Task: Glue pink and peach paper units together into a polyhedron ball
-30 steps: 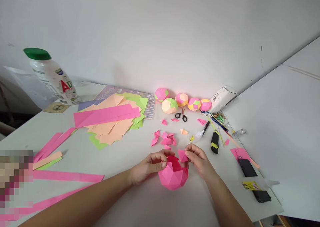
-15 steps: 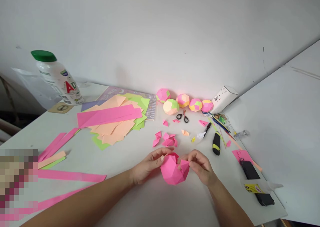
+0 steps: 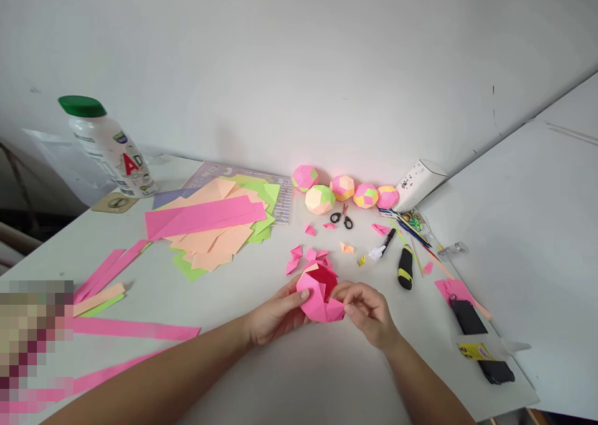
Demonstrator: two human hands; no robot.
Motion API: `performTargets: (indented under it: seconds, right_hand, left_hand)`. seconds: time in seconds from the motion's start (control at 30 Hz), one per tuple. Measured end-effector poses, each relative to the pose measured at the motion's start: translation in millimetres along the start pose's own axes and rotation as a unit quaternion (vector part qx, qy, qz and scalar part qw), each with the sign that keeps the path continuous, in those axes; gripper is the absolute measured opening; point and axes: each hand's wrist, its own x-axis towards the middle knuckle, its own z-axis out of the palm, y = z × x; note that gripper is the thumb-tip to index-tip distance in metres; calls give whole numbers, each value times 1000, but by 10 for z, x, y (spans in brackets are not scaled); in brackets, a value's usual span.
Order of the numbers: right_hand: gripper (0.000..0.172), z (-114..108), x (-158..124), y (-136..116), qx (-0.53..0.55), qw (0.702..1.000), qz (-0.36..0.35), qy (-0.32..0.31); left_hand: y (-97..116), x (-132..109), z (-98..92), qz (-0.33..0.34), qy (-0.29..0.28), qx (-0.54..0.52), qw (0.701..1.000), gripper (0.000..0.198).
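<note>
A partly open pink paper ball [image 3: 312, 297], built of folded facets, is held above the front of the table. Its hollow inside faces up and away from me. My left hand [image 3: 280, 310] wraps its left side, thumb on the outer face and fingers hidden behind. On the right edge, my right hand [image 3: 369, 310] pinches a pointed pink flap of the ball between thumb and index finger. Just beyond the ball lie folded pink paper pieces [image 3: 294, 260] and a peach folded piece [image 3: 346, 248].
Several finished paper balls [image 3: 342, 188] line the wall, near scissors [image 3: 342, 218]. Paper sheets [image 3: 205, 219] and a white bottle [image 3: 112, 148] stand left. To the right are a yellow-black cutter [image 3: 405, 268], a glue bottle [image 3: 481, 351] and a black case [image 3: 467, 318].
The ball has tipped, so its opening now shows more of the inside. It has shifted slightly up and left, and my right hand has moved a little left with the flap.
</note>
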Motion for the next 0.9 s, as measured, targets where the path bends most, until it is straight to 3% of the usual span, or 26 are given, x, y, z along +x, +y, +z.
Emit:
performTargets:
  seconds: [0.17,0.3,0.47,0.9]
  right_hand:
    - [14,-57,23,58,30,995,46,84]
    - [14,-92,31,120,54,986,104,115]
    - [17,-116,36,119,78,981,136,115]
    - [17,-96,39,60,13,984,152,92]
  left_hand:
    - [42,-6,21,-12,14,17,1000,52]
    - [87,5,54,-20,8,31,999,61]
    - [74,-6,40,-9,8,40,999,59]
    - [25,-6,-3,-6,18,70,997,44]
